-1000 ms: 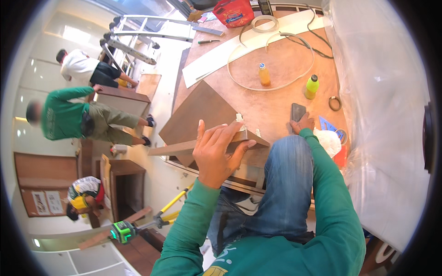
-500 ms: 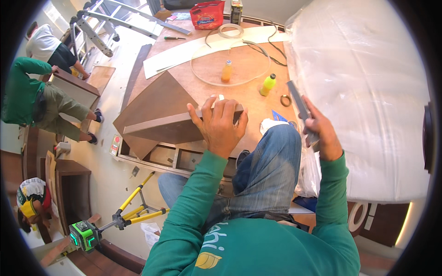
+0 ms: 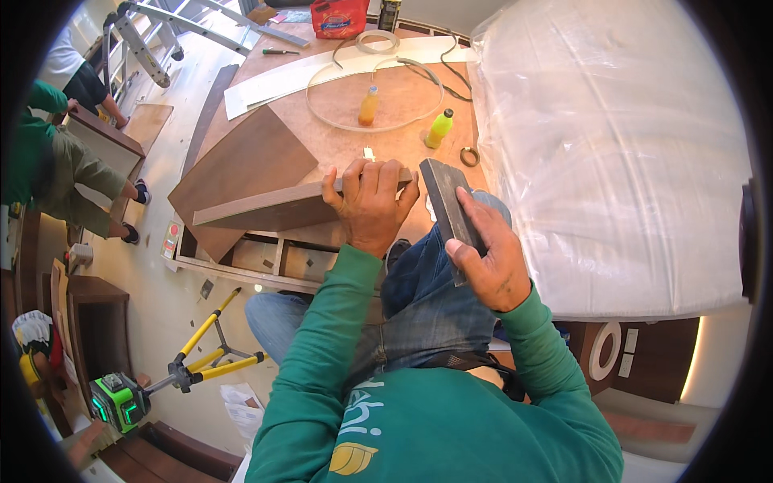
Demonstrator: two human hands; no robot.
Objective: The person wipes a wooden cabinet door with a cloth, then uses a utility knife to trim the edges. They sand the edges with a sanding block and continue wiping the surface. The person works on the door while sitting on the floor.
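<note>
My left hand [image 3: 371, 201] grips the end of a brown panel [image 3: 266, 211], fingers hooked over its upper edge. The panel stands on edge and slants away to the left. Behind it lies a flat brown board [image 3: 241, 161] on the large wooden panel. In my right hand [image 3: 493, 256] is a long, dark grey flat block [image 3: 452, 201], like a sanding block. My thumb lies along one side of it and my fingers along the other. The block is tilted over my knee, close to the right end of the panel but apart from it.
A plastic-wrapped mattress [image 3: 612, 161] fills the right side. On the wooden surface [image 3: 322, 137] are an orange bottle [image 3: 369, 107], a yellow-green bottle [image 3: 439, 129], a tape roll [image 3: 469, 156] and white strips. A laser level [image 3: 118, 402] on a yellow tripod stands lower left. Several people work at left.
My right hand has brought the grey block left and turned its broad face into sight, nearer the panel. My left hand keeps its grip. The whole view has shifted slightly.
</note>
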